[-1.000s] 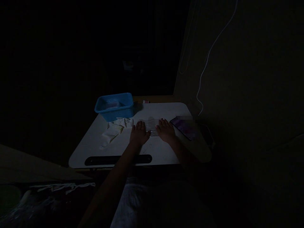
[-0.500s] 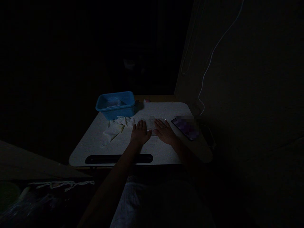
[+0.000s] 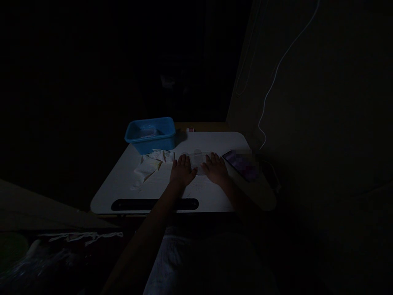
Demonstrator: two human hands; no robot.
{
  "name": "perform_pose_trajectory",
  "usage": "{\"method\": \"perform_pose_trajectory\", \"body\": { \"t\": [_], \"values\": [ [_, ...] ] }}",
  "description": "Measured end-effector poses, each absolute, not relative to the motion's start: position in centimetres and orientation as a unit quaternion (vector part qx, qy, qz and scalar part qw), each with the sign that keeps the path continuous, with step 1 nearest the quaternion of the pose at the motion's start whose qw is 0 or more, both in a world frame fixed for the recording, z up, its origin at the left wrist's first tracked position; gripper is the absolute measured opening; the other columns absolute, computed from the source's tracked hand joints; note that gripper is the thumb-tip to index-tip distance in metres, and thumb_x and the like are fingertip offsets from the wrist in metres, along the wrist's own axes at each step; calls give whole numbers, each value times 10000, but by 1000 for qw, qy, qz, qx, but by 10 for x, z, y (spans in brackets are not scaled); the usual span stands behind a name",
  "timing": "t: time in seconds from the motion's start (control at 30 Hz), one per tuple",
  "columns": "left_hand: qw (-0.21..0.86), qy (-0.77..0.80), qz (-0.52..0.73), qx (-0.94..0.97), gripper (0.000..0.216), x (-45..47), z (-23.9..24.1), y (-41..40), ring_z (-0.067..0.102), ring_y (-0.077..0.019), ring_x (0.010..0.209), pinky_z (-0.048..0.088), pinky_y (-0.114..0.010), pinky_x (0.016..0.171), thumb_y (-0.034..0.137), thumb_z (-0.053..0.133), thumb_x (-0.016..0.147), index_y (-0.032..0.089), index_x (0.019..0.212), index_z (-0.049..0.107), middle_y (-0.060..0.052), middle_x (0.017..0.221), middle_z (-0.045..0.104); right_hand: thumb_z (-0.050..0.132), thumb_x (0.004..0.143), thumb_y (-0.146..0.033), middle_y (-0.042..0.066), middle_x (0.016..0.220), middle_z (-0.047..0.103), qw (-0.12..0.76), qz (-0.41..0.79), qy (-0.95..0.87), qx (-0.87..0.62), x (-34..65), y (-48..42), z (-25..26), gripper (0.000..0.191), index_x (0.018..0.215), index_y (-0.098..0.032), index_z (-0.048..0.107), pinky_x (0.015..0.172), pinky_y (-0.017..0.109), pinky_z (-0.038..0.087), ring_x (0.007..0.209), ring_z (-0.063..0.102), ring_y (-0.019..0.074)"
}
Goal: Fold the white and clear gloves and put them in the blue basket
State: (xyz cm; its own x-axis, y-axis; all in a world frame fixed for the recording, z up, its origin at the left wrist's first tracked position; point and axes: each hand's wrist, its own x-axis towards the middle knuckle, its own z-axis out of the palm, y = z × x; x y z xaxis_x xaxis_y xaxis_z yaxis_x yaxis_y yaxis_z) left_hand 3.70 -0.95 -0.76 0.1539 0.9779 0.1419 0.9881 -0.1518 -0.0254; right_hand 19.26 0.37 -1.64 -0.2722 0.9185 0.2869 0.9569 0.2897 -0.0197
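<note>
A clear plastic sheet or bag [image 3: 198, 159] lies flat on the white table [image 3: 166, 184]; the dim light hides which it is. My left hand [image 3: 182, 171] rests on its left side, palm down with fingers stretched out. On its right side, my right hand [image 3: 215, 169] also lies flat, fingers spread. To the left of my left hand are crumpled whitish wrappers or papers [image 3: 149, 166]. A phone-like device [image 3: 242, 165] with a purplish, partly blurred face lies just right of my right hand.
At the table's back left stands a blue plastic basket [image 3: 152, 143] with something clear inside. Behind the table is a small reddish-white item [image 3: 190, 129]. A dark slot [image 3: 155, 204] runs along the front edge. A white cable [image 3: 270, 86] hangs on the right wall.
My right hand has slid to the right across the plastic, toward the phone-like device. My left hand stays in nearly the same place.
</note>
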Motion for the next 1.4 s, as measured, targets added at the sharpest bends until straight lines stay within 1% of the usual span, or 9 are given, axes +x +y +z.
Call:
{"method": "perform_pose_trajectory", "body": {
  "t": [0.17,0.3,0.37,0.47,0.63,0.9,1.03,1.2,1.4],
  "values": [
    [52,-650,-46,-757,653,37,-8,-9,223,-255,1329,194,-420,1069,466,231,864,38,1354,283,-165,1429,268,207,908,-455,179,1398,333,137,-65,-794,-588,194,5,-15,575,1325,-90,362,1020,459,231,1298,285,278],
    [57,-648,-53,-758,654,37,-10,-8,224,-256,1329,194,-426,1068,466,228,861,39,1354,285,-163,1429,270,184,920,-413,103,1427,304,146,-58,-843,-515,197,5,-14,531,1347,-132,328,1042,438,216,1321,248,216],
    [58,-648,-52,-758,656,37,-11,-8,224,-257,1329,193,-429,1068,465,229,860,35,1352,286,-167,1427,273,176,923,-399,87,1431,295,140,-59,-861,-485,197,4,-16,517,1342,-144,339,1053,435,199,1325,242,197],
    [56,-650,-50,-756,657,37,-10,-8,221,-256,1330,191,-427,1070,464,225,862,34,1356,277,-166,1430,265,165,923,-393,97,1415,322,128,-61,-858,-493,196,3,-17,519,1327,-137,368,1052,448,194,1313,271,200],
    [50,-649,-45,-758,662,37,-8,-9,221,-257,1330,197,-425,1068,467,226,862,28,1356,272,-169,1429,268,148,918,-419,129,1404,334,122,-60,-828,-544,191,1,-16,564,1324,-95,366,1039,472,210,1308,281,229],
    [58,-651,-45,-755,657,36,-10,-8,216,-250,1332,199,-415,1068,471,230,861,46,1361,269,-160,1434,258,159,907,-464,171,1404,318,149,-57,-787,-596,188,2,-19,613,1322,-62,365,1035,466,211,1310,268,252],
    [71,-649,-50,-756,658,36,-12,-8,231,-254,1327,203,-417,1066,475,231,861,43,1355,282,-166,1426,274,169,911,-452,165,1408,314,141,-58,-799,-581,190,0,-17,597,1338,-70,335,1035,476,208,1320,249,250],
    [63,-648,-57,-757,648,36,-12,-8,237,-259,1324,205,-425,1063,460,248,859,37,1347,298,-169,1423,279,193,920,-419,109,1404,342,137,-71,-863,-481,192,-3,-15,528,1331,-132,360,1059,445,182,1312,277,209],
    [66,-647,-50,-758,656,36,-10,-9,239,-257,1323,214,-422,1061,462,243,862,24,1349,288,-174,1421,281,172,923,-415,132,1384,370,135,-67,-844,-515,190,-5,-15,544,1308,-101,393,1044,453,204,1297,305,222]
  ]
}}
